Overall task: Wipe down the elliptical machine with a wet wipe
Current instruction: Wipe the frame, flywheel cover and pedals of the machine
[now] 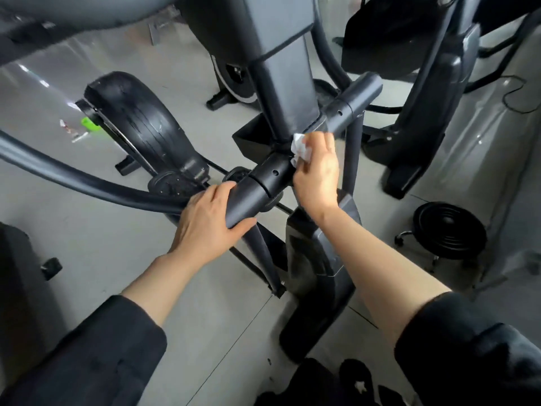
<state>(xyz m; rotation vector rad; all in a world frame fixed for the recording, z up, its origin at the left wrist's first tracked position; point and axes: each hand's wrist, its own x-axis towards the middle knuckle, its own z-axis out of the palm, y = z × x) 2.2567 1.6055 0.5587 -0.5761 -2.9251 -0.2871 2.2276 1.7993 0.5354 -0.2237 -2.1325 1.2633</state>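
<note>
- The elliptical machine (288, 83) is seen from above, its grey central column rising toward the top of the view and a dark crossbar (263, 183) running diagonally across the base of that column.
- The wet wipe (299, 148), white and crumpled, is held against the joint where the crossbar meets the column, just right of the middle of the view.
- The wipe is pinched under the fingers of the right hand (317, 174); the grip is closed on it, with the fingers bent over the wipe and pressed toward the machine.
- The near end of the crossbar is grasped by the left hand (209, 219); its grip is wrapped round the bar, the thumb lying on the near side and the fingers curled over the top.
- Both forearms are bare, and dark sleeves (96, 356) are pushed up toward the elbows.
- A curved black handlebar (87, 178) is seen sweeping in from the left edge to the left hand.
- A grey floor (96, 230) lies beneath the machine.
- A black round stool on casters (449, 227) stands on the floor to the right, well apart from the hands.
- A small bright green object (89, 124) lies on the floor at the left; what it is cannot be told.
- Other dark exercise machines (424, 83) stand behind.
</note>
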